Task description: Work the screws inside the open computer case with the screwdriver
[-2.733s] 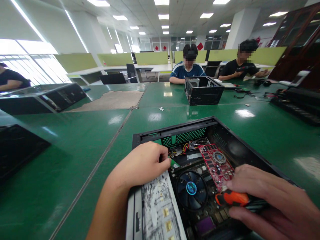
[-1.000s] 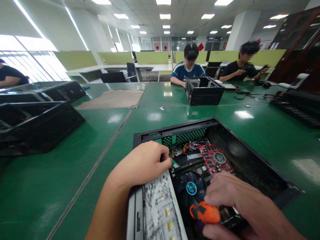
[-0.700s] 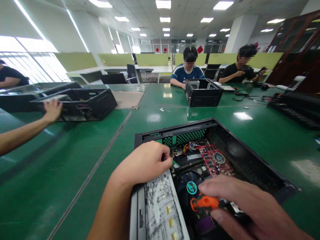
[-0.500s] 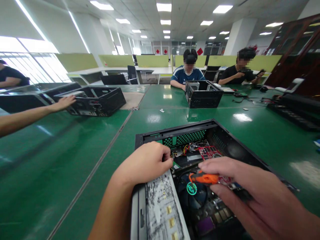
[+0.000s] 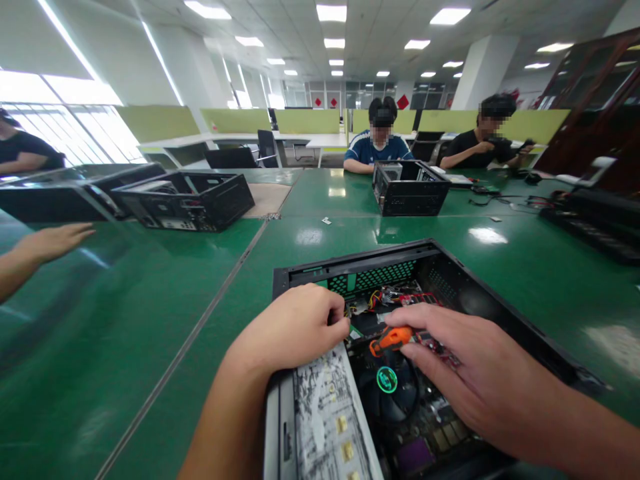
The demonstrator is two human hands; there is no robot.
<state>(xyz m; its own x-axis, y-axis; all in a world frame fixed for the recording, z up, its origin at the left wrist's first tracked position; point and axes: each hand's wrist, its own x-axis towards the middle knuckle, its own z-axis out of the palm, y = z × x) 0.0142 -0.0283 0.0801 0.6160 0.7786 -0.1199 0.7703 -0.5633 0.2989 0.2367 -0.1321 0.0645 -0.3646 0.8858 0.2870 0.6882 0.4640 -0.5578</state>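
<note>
Tool (image 5: 393, 339), orange and black, pinched between thumb and fingers of the right hand (image 5: 460, 357), over the far edge of the fan (image 5: 387, 400) in the open case (image 5: 360, 259). Left hand (image 5: 305, 327) across the end of the pale panel (image 5: 327, 407), fingers curled, thumb against forefinger; grip on anything impossible to tell. Mostly covered by the right hand: the red card (image 5: 417, 300). Beside the perforated wall, wires (image 5: 375, 300). Between left arm and fan, in the way: the panel. Farther off on the green table (image 5: 150, 333): a second case (image 5: 215, 203), a co-worker's outstretched hand (image 5: 55, 243) near it, and a third case (image 5: 413, 195) before a seated person (image 5: 377, 148).
</note>
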